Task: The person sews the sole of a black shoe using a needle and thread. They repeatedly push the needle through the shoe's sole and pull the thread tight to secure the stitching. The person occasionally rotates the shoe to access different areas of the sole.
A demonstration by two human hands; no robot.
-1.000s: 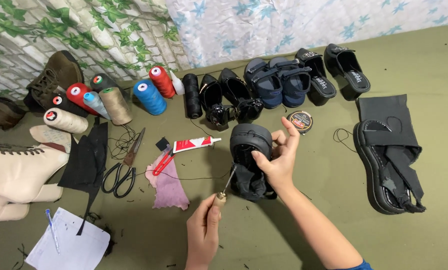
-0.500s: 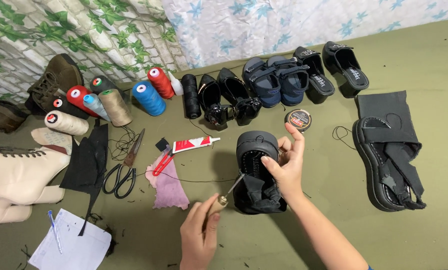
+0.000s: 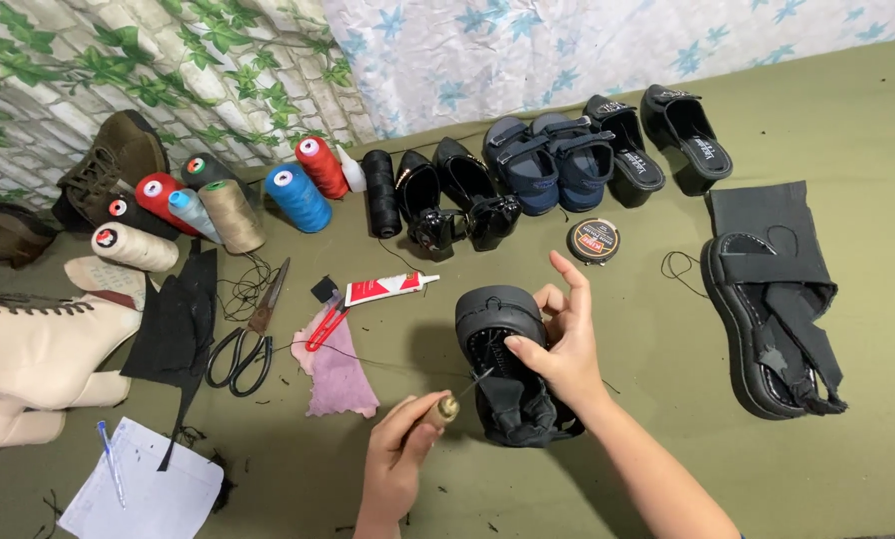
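Olive floor cloth (image 3: 847,120) meets leaf-print (image 3: 118,70) and blue-flowered wall (image 3: 567,40).

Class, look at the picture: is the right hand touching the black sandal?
Touching. The head view shows the right hand gripping the black sandal, thumb pressed on its sole.

Awl (image 3: 464,391) tip hidden in sandal (image 3: 502,364), boots (image 3: 38,359) cut off left
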